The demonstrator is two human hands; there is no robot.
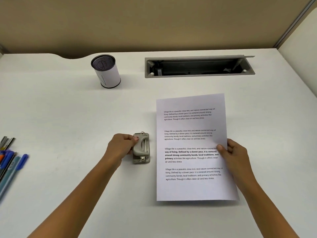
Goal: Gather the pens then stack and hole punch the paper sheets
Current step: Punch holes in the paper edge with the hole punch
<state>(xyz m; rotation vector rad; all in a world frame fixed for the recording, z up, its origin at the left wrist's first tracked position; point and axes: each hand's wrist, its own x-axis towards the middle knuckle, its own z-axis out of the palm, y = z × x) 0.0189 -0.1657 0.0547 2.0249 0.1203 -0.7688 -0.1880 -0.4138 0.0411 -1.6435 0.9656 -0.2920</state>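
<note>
A grey hole punch [141, 148] sits on the white desk, a little left of the centre. My left hand [121, 146] grips its left side, thumb on the lever. Just right of the punch is a printed paper stack [192, 146], and my right hand [235, 153] pinches its right edge with the thumb on top. The sheets' left edge lies close to the punch, slightly apart from it. Several pens [10, 160] lie loose at the desk's far left edge, blurred. A mesh pen holder [106, 71] stands upright at the back, with nothing visible inside.
An open cable tray [199, 67] is sunk into the desk [68, 117] at the back right. A beige partition runs behind the desk, and a side panel rises at the far right.
</note>
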